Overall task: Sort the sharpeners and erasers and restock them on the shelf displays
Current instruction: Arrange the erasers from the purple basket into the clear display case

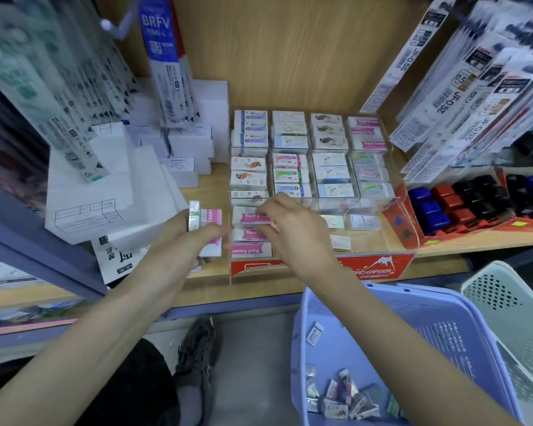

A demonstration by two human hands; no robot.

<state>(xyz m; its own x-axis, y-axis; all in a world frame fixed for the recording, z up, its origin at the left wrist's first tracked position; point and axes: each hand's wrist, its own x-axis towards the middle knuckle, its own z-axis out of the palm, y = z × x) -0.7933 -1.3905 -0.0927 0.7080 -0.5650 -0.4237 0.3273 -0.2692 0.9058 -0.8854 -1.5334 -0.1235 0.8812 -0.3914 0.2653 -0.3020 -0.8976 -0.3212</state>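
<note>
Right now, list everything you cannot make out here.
Head view:
- Display, front-left slot: right hand covers the pink erasers; grip unclear.
- Left hand: its fingers hide the count of the held stack.
- Purple basket: packets too small to read.
- Hanging packs, top right: blurred.

reaching forward with both bare arms. gripping two erasers in the left hand, thumb across them. holding the right hand palm down, fingers bent, grip unclear.

Hanging packs crowd left; red display box blocks right; bare shelf strip beside eraser display.
</note>
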